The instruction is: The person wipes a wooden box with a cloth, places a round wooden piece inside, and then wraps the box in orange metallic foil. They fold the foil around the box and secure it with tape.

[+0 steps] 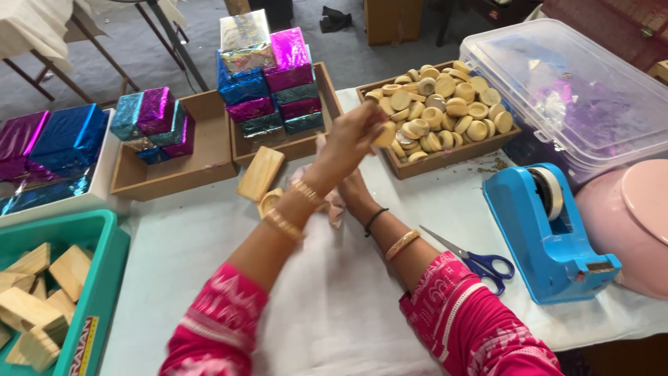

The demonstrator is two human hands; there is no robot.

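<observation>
A person in pink patterned sleeves stands at a white counter [334, 306], arms crossed over one another above it. The left hand [351, 136] is raised and curled around a round wooden disc [385, 134], gripping it just beside the near edge of a wooden tray [445, 159] heaped with more such discs. The right hand [355, 191] sits lower, mostly hidden behind the left wrist; I cannot tell whether it is open or closed. A bit of pale pink cloth [336, 209] shows by it.

Near the left forearm, a flat wooden block [260, 173] and a small wooden ring [268, 202] lie on the counter. Behind them, two more wooden trays hold boxes wrapped in shiny foil [271, 83], blue, magenta and green. A teal crate [104, 278] of wooden blocks sits at the near left. To the right lie blue-handled scissors [480, 261], a blue tape dispenser [550, 237], a clear lidded bin [563, 83] and a pink basin [630, 223].
</observation>
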